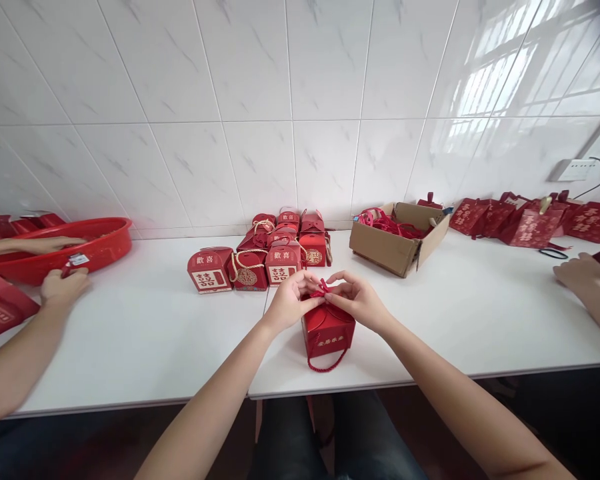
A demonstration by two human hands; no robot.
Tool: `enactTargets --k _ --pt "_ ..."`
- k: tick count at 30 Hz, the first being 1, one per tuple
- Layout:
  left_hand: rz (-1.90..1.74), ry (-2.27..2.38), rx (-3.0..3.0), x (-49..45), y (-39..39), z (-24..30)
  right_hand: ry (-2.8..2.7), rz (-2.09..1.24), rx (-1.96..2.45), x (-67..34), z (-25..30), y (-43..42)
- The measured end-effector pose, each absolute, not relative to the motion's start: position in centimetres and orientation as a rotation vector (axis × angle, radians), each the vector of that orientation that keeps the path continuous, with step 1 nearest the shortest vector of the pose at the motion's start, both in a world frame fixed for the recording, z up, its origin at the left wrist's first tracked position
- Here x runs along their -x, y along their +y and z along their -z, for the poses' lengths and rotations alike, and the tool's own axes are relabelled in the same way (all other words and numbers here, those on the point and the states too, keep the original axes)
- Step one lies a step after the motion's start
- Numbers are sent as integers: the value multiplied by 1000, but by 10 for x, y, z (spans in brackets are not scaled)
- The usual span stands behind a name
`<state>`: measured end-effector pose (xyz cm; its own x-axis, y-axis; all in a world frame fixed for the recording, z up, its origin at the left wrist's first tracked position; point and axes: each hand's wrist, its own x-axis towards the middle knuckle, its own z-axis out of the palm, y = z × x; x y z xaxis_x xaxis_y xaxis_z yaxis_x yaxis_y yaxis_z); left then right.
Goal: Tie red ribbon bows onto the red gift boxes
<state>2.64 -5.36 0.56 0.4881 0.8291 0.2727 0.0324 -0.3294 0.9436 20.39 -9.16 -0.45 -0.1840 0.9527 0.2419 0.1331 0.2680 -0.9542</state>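
A red gift box (329, 330) with gold lettering stands upright on the white table in front of me, its cord handle (327, 368) hanging down on my side. On its top sits a red ribbon (323, 289) gathered in a bow. From the left, my left hand (295, 300) pinches the ribbon between thumb and fingers. My right hand (356, 300) closes on the ribbon's other side, its thumb near the middle of the bow. The fingertips partly hide the bow.
Several finished-looking red boxes (210, 270) cluster behind. A cardboard box (387, 250) of red ribbons stands right of them. Left, a co-worker's hands (63, 287) are at a red basin (115, 247). More red boxes (533, 223) and another person's hand (583, 273) are far right.
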Motion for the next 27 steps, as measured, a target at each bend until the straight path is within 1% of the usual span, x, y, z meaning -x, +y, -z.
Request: enactTargets --k 7,12,16,18,22,25,27 --pt "-987 794 -1682 -27 -53 -4 -1648 -851 1143 -203 9 -88" --pt "-1104 748 -1752 -28 -51 4 -1730 -691 1307 -205 7 -90" --pt "-1165 770 -1821 -30 -52 6 -1724 -530 1309 -205 7 -91" --pt "-1193 795 -1885 -31 -54 5 -1705 -503 1328 -205 8 -90" --pt "-1184 867 -2149 -30 -60 3 -1624 -597 1416 -204 6 -91" --pt "-1170 876 -2313 -29 -62 3 -1544 -806 1431 -204 2 -92" --pt "-1183 868 -2335 -29 -62 3 -1483 -999 1336 -205 1 -92"
